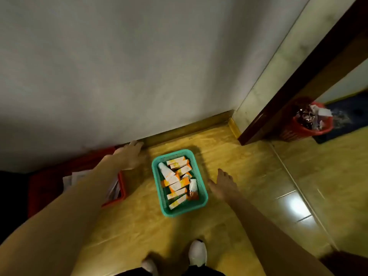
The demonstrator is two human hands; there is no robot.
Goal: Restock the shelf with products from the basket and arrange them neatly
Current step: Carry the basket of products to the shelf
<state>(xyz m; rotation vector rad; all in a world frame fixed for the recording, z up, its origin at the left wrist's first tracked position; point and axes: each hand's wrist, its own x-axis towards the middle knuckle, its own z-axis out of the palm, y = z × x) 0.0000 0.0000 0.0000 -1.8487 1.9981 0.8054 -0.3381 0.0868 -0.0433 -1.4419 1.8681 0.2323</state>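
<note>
The green basket (179, 183) sits on the yellow floor (229, 156) in front of your feet, filled with orange-and-white boxes (178, 181). Your left hand (129, 156) and right hand (224, 185) hover on either side of it, fingers released and spread, holding nothing.

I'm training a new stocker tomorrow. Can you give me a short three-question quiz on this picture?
1. True or false: the left hand is holding an orange-and-white box.
2. The teal basket sits on: A) a shelf, B) the yellow floor, C) a chair.
3. Fill in: the red bin by the door frame holds crumpled ____.

Key
1. False: both hands are empty, with fingers spread on either side of the basket; the right hand is also clear of it.
2. B.
3. Paper waste, as far as the view shows.
</note>
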